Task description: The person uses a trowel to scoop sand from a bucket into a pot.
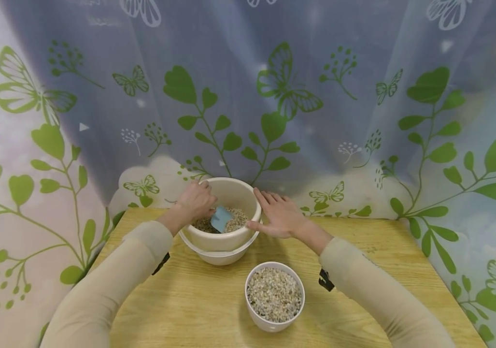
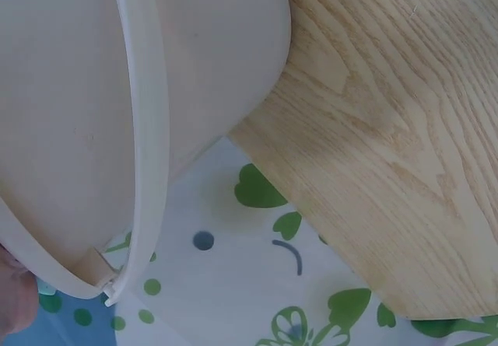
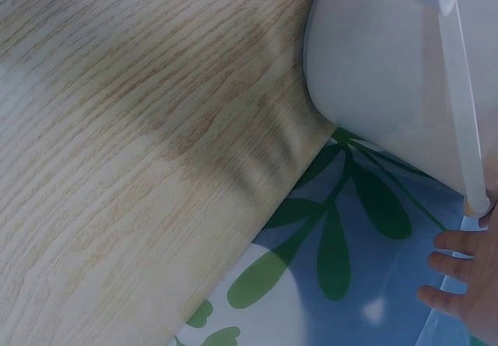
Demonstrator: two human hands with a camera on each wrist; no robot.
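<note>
My left hand gripping the blue scoop inside the gravel-filled bucket; my right hand flat, fingers straight, against its rim.

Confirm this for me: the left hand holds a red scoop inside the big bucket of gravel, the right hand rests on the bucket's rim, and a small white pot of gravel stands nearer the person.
One detail is wrong: the scoop is blue, not red, as the head view shows. The left hand does hold it inside the big bucket, the right hand rests on the rim, and the small white pot stands nearer the person.
</note>
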